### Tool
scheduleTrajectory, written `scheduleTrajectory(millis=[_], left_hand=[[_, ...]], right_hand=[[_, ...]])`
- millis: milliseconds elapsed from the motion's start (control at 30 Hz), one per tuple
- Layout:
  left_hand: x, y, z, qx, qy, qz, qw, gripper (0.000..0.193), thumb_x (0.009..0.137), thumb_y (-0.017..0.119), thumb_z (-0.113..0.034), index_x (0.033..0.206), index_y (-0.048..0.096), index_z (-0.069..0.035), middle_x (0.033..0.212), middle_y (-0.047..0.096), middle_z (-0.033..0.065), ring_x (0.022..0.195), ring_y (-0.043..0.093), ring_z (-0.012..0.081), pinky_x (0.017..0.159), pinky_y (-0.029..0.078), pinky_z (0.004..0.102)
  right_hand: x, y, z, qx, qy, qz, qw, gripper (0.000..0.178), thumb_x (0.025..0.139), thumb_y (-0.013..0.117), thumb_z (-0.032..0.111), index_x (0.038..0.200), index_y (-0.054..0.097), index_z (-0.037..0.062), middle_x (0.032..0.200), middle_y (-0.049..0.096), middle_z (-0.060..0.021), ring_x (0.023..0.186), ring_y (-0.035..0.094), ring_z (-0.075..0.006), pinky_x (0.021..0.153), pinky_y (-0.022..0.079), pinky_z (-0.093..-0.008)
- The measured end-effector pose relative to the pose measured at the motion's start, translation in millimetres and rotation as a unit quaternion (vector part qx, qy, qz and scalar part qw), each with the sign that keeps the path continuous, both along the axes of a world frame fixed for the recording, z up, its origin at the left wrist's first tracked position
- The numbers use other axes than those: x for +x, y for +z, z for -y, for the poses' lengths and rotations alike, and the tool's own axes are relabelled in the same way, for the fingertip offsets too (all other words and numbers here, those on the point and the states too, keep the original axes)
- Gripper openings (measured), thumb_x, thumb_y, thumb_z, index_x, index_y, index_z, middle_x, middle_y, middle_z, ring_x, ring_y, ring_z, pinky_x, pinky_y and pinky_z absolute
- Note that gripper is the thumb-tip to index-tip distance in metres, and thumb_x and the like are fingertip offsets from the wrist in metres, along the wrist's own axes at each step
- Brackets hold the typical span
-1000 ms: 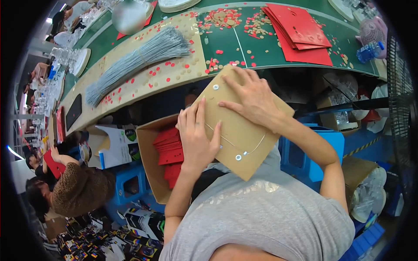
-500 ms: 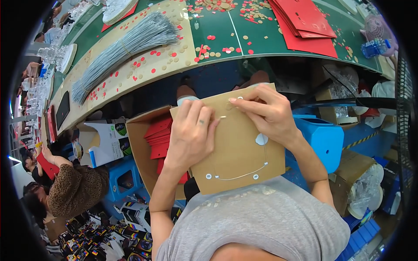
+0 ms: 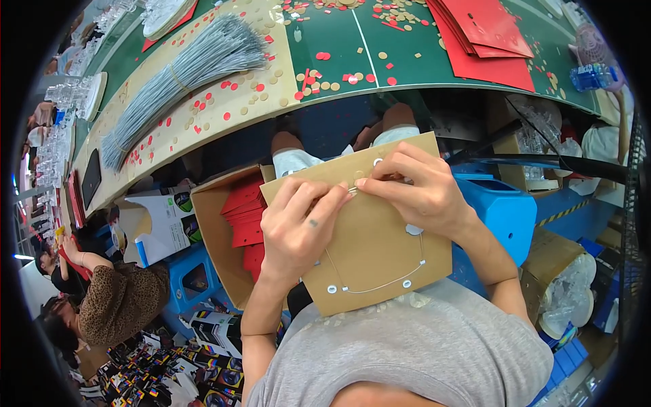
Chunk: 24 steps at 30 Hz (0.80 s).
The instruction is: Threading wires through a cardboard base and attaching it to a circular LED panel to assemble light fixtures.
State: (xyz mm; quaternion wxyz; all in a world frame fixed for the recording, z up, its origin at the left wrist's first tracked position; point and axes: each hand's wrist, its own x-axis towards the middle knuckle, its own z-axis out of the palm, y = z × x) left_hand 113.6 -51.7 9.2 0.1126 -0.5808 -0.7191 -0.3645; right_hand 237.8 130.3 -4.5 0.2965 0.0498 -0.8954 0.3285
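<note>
Where left fingers (image 3: 332, 202) pinch a pale sliver (image 3: 352, 191), cardboard (image 3: 373, 237) lies flat.

A: Left of board (image 3: 383, 237)?
B: Box (image 3: 215, 237), sheets (image 3: 244, 214) inside.
A: Right?
B: Stool (image 3: 500, 227).
A: Beyond?
B: Table (image 3: 325, 34). Wires (image 3: 183, 85) on its left, sheet stack (image 3: 485, 34) right of them, bottle (image 3: 591, 76) farther right.

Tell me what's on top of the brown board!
White rings and a thin wire or string are on the board. The left hand and right hand hide what's beneath them.
</note>
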Motion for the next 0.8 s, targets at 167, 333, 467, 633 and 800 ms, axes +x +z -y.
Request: scheduleTrajectory(millis=[167,333,467,633,800], left_hand=[[4.5,2.2,-0.9,-0.013,0.015,0.006,1.000,0.025,0.070,0.086,0.000,0.092,0.076,-0.004,0.079,0.066,0.0051,0.069,0.064,0.0225,0.057,0.052,0.0315],[3.3,4.1,-0.1,-0.018,-0.016,-0.015,1.000,0.038,0.062,0.075,0.008,0.099,0.076,-0.001,0.082,0.065,0.0071,0.072,0.065,0.0240,0.058,0.053,0.0318],[-1.0,7.0,3.6,-0.036,-0.047,-0.071,0.996,0.047,0.058,0.069,0.006,0.105,0.073,0.005,0.085,0.064,0.0094,0.074,0.065,0.0247,0.058,0.055,0.0314],[-13.3,22.7,10.3,-0.136,-0.123,-0.180,0.966,0.040,0.063,0.069,-0.007,0.101,0.070,0.007,0.083,0.059,0.0073,0.074,0.061,0.0199,0.057,0.053,0.0279],[-23.2,26.7,13.0,-0.155,-0.138,-0.176,0.962,0.038,0.066,0.068,-0.013,0.101,0.068,0.002,0.080,0.055,0.0052,0.077,0.060,0.0190,0.059,0.053,0.0278]], right_hand=[[-3.0,0.4,0.7,0.006,0.000,-0.004,1.000,0.028,0.068,0.081,0.002,0.096,0.078,0.0082,0.083,0.065,-0.0027,0.073,0.062,-0.0192,0.059,0.052,-0.0296],[-11.6,-0.4,0.0,-0.009,0.024,-0.059,0.998,0.024,0.069,0.083,0.006,0.092,0.076,0.0070,0.079,0.065,-0.0019,0.071,0.062,-0.0202,0.061,0.052,-0.0333],[-12.4,-2.2,-1.7,0.021,0.045,-0.052,0.997,0.021,0.070,0.083,0.008,0.090,0.076,0.0070,0.080,0.065,-0.0027,0.072,0.062,-0.0205,0.061,0.050,-0.0334],[-10.9,0.0,-3.9,0.081,0.081,-0.071,0.991,0.024,0.068,0.080,0.009,0.092,0.075,0.0062,0.084,0.066,-0.0042,0.075,0.063,-0.0225,0.064,0.053,-0.0350],[-11.6,4.4,-3.3,0.109,0.106,-0.065,0.986,0.031,0.068,0.074,0.010,0.098,0.075,0.0045,0.093,0.068,-0.0057,0.081,0.066,-0.0224,0.071,0.058,-0.0360]])
